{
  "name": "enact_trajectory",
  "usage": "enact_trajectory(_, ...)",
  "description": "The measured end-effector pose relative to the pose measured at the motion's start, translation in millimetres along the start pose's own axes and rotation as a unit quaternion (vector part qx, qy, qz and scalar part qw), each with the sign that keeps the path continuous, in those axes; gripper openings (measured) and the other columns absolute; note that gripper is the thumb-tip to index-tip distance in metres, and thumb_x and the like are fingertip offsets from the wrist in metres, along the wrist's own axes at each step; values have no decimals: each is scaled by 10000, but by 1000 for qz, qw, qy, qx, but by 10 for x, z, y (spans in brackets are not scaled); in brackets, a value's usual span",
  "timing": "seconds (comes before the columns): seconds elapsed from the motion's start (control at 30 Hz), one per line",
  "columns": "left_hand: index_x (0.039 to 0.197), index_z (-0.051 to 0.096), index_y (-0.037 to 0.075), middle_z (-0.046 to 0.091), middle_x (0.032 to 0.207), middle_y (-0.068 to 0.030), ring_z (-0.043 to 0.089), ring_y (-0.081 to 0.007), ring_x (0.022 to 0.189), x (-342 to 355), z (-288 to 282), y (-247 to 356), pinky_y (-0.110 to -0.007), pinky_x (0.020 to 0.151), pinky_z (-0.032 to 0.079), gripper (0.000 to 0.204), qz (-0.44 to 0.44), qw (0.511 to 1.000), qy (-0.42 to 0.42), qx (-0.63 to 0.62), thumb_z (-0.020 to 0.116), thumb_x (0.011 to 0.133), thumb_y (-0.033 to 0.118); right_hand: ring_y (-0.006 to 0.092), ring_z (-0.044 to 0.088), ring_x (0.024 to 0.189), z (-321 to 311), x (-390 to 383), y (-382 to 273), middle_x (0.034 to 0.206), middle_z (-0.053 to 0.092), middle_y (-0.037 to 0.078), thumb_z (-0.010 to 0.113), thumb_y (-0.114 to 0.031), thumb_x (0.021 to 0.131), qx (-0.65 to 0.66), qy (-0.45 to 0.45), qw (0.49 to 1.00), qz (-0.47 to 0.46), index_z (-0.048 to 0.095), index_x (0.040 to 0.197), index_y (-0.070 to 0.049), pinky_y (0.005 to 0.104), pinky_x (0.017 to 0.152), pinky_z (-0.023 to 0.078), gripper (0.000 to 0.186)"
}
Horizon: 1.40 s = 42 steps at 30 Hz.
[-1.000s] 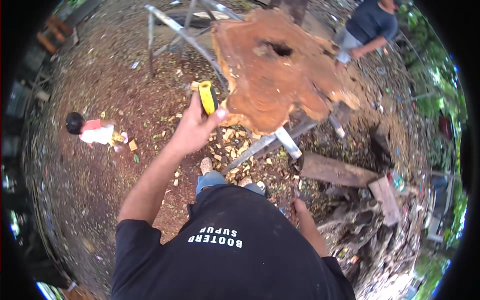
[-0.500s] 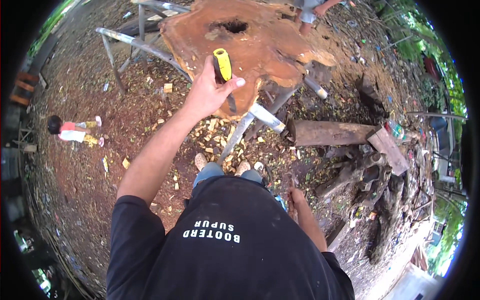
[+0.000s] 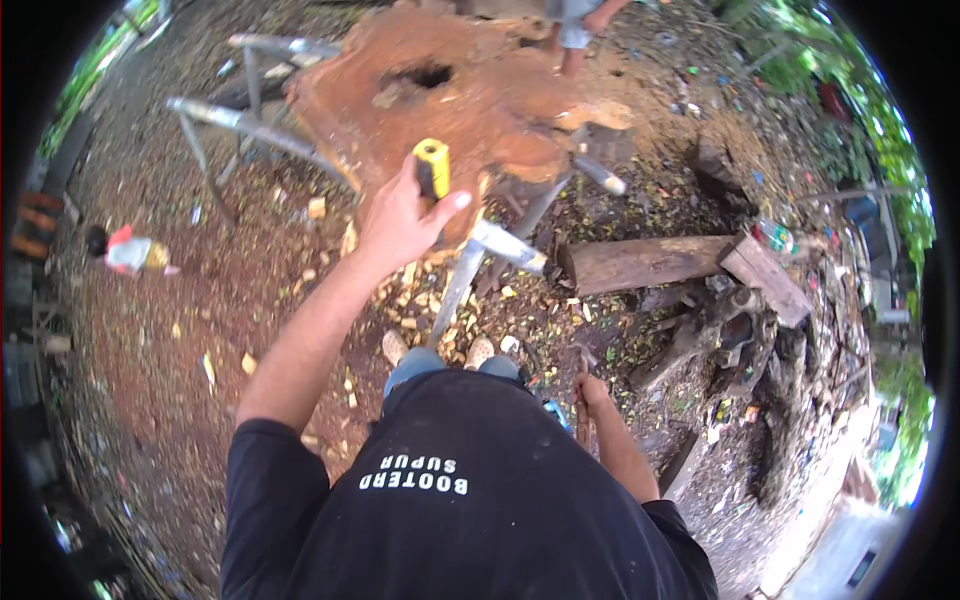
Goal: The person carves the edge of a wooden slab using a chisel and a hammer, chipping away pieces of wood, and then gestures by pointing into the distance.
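Observation:
My left hand (image 3: 398,225) is closed around a chisel (image 3: 433,170) with a yellow and black handle, its butt end facing up. The hand is over the near edge of a big reddish-brown wood slab (image 3: 470,115), and the chisel's blade is hidden behind it. Low at my right side, my right hand (image 3: 594,390) grips a hammer (image 3: 583,357) by its wooden handle, head upward. That hammer is well apart from both slab and chisel. A dark hole shows in the slab's upper part.
Pale poles (image 3: 250,128) support the slab. Wood chips (image 3: 410,310) litter the ground around my feet. To the right lie a thick log (image 3: 650,264), a plank (image 3: 768,280) and tangled stumps (image 3: 715,345). One person (image 3: 573,30) stands beyond the slab, and a small person (image 3: 130,252) is far left.
The view has shifted, moving the slab left and down in the picture. My left hand has come slightly nearer to me with the chisel, whose blade showed before. The hammer head shows more clearly.

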<state>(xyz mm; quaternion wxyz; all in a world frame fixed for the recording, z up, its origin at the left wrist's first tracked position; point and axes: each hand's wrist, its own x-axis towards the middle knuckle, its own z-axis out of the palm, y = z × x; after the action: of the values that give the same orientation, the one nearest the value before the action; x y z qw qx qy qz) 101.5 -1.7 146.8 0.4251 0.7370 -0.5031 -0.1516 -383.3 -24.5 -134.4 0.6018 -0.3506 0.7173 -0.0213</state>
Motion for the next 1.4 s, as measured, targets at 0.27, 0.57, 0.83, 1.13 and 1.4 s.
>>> enact_trajectory(0.27, 1114, 546, -26, 614, 1006, -89, 590, -166, 903, -29, 68, -426, -333, 813, 504, 359, 23, 991, -51, -118, 710, 933, 236, 236, 704, 801, 267, 0, 201, 854, 731, 139, 655, -430, 794, -214, 40, 976, -4, 753, 849, -34, 395, 775, 549, 412)
enact_trajectory(0.57, 1056, 532, -26, 677, 786, -97, 672, -183, 721, 75, 385, -302, -324, 685, 531, 304, 107, 981, -117, -112, 655, 959, 236, 285, 702, 928, 579, -379, 1521, 1036, 710, 196, 586, -481, 848, -45, 99, 988, 110, 637, 1282, -155, 433, 788, 553, 545)
enact_trajectory(0.83, 1042, 517, -34, 641, 819, -103, 631, -163, 729, 305, 358, -501, -314, 693, 514, 303, 147, 957, -181, -175, 643, 968, 232, 276, 704, 898, 1389, -976, 2487, 1083, 718, 122, 488, -329, 935, -226, -17, 968, 111, 650, 1245, -80, 468, 781, 558, 429)
enact_trajectory(1.13, 1033, 491, 33, 560, 875, -76, 553, -156, 767, 318, 152, 200, -280, 697, 468, 141, 177, 909, -139, -350, 536, 1019, 166, 234, 633, 659, 2886, -1326, 3327, 839, 671, 114, 532, -515, 945, 162, 158, 949, 221, 656, 1152, -129, 434, 559, 495, 456)
enact_trajectory(1.4, 882, 470, 81, 431, 751, -27, 446, -145, 663, 288, 271, 237, -288, 626, 384, 361, 104, 872, -129, -461, 336, 1003, 393, 277, 674, 923, 3049, -1527, 3696, 1109, 683, 147, 588, -365, 914, 114, 130, 960, 221, 654, 1217, -116, 428, 733, 546, 398)
